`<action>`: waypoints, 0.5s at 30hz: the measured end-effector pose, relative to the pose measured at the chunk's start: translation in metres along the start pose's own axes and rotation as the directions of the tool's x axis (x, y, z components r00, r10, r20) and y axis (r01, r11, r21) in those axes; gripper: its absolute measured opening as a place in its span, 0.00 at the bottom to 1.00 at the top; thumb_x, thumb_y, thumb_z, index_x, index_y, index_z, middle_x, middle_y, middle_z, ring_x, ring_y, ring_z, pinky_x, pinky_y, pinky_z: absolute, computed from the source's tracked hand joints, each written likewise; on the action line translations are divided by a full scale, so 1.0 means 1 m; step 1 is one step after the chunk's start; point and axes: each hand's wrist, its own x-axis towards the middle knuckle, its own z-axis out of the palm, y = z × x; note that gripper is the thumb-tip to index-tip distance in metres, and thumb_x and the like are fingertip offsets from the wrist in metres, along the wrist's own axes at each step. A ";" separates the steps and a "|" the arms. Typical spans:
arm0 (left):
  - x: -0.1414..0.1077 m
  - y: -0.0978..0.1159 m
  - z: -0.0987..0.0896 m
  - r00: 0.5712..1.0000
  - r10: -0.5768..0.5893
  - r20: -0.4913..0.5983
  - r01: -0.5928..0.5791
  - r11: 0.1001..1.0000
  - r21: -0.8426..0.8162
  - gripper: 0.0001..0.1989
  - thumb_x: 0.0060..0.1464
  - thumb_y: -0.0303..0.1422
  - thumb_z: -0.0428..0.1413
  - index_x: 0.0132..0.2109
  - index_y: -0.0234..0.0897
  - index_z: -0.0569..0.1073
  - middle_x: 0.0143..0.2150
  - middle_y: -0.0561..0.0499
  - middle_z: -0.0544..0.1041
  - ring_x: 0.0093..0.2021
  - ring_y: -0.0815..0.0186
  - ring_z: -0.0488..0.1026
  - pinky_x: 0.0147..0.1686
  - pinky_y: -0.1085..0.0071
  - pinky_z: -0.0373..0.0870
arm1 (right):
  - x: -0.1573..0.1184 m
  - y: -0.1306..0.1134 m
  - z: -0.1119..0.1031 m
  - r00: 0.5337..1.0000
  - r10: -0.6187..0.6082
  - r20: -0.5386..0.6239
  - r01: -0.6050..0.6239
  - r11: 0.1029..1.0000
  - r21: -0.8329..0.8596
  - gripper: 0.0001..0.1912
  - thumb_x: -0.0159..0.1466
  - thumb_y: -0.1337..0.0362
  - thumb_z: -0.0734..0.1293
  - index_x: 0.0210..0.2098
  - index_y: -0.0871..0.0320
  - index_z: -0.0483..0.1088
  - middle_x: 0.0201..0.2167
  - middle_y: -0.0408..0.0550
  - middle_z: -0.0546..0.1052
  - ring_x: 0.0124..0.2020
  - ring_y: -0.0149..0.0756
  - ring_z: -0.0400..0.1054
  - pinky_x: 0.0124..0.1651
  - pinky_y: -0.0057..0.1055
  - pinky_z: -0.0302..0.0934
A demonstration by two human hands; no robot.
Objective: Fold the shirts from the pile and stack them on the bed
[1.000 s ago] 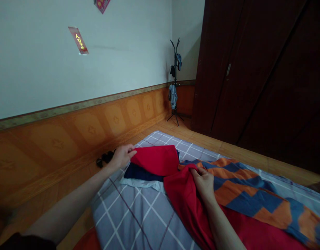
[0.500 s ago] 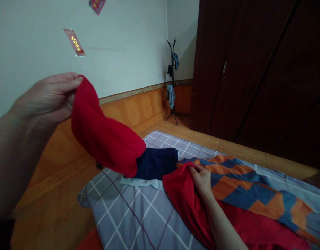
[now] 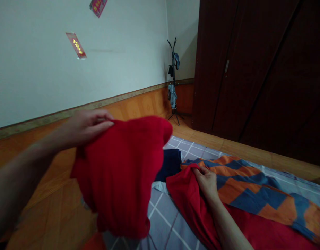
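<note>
On the pale wall at left hang a red paper strip [image 3: 76,46] and a pink paper [image 3: 98,7]. Below them, the left hand [image 3: 93,126] pinches the upper edge of a raised red cloth [image 3: 118,180], which blocks the view of the bed [image 3: 162,211]'s left part and some of a dark blue cloth [image 3: 170,163]. White cloth [image 3: 161,186] peeks out beneath. Farther back, a coat rack [image 3: 174,78] bears garments. The right hand [image 3: 208,182] grips gathered red fabric [image 3: 180,185] on the bed; whether both red pieces join, I cannot tell. Beside it, orange-and-blue cloth [image 3: 253,187] lies partly over the red fabric. A dark wardrobe [image 3: 253,69] fills the right background.
</note>
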 end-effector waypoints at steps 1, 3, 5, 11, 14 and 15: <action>0.003 -0.011 0.017 0.980 -0.040 0.197 0.023 0.996 0.085 0.10 0.49 0.37 0.59 0.30 0.33 0.75 0.24 0.56 0.72 0.27 0.69 0.69 0.26 0.78 0.63 | 0.000 -0.001 0.000 1.000 0.002 -0.002 -0.002 1.000 -0.004 0.14 0.49 0.53 0.66 0.24 0.58 0.76 0.20 0.46 0.77 0.25 0.41 0.70 0.28 0.31 0.61; 0.003 -0.041 0.058 0.834 -0.148 0.532 0.033 0.975 0.220 0.12 0.49 0.40 0.57 0.25 0.36 0.74 0.23 0.55 0.72 0.25 0.69 0.68 0.24 0.78 0.60 | 0.000 -0.002 0.000 1.000 0.006 -0.008 -0.006 1.000 -0.009 0.15 0.49 0.53 0.66 0.24 0.58 0.76 0.20 0.46 0.77 0.24 0.41 0.70 0.27 0.31 0.61; -0.005 -0.079 0.099 0.791 -0.267 0.550 0.111 0.947 0.300 0.17 0.47 0.42 0.58 0.18 0.36 0.69 0.20 0.56 0.68 0.22 0.70 0.65 0.22 0.77 0.57 | 0.001 -0.002 0.000 1.000 0.010 -0.015 -0.010 1.000 -0.010 0.15 0.48 0.52 0.66 0.24 0.58 0.76 0.20 0.46 0.77 0.24 0.41 0.69 0.27 0.31 0.61; -0.029 -0.168 0.176 0.859 -0.428 0.281 0.292 0.861 0.418 0.16 0.50 0.38 0.52 0.18 0.37 0.67 0.18 0.55 0.67 0.24 0.66 0.67 0.22 0.75 0.55 | 0.002 0.001 0.001 0.999 0.016 -0.034 -0.016 1.000 -0.022 0.15 0.49 0.53 0.67 0.25 0.58 0.76 0.20 0.47 0.77 0.24 0.40 0.70 0.28 0.31 0.62; -0.029 -0.187 0.187 0.857 -0.466 0.221 0.340 0.832 0.439 0.12 0.48 0.37 0.53 0.22 0.36 0.71 0.20 0.54 0.70 0.27 0.65 0.70 0.24 0.75 0.56 | 0.002 0.006 0.001 0.999 0.023 -0.032 -0.024 0.999 -0.029 0.15 0.49 0.53 0.66 0.26 0.58 0.76 0.22 0.48 0.78 0.25 0.41 0.70 0.29 0.32 0.62; -0.028 -0.190 0.190 0.855 -0.476 0.206 0.353 0.825 0.442 0.11 0.48 0.37 0.54 0.22 0.36 0.71 0.20 0.54 0.70 0.27 0.64 0.70 0.24 0.75 0.56 | 0.003 0.007 0.001 0.999 0.025 -0.030 -0.026 0.999 -0.031 0.15 0.49 0.53 0.66 0.26 0.58 0.76 0.22 0.48 0.78 0.25 0.41 0.70 0.29 0.32 0.62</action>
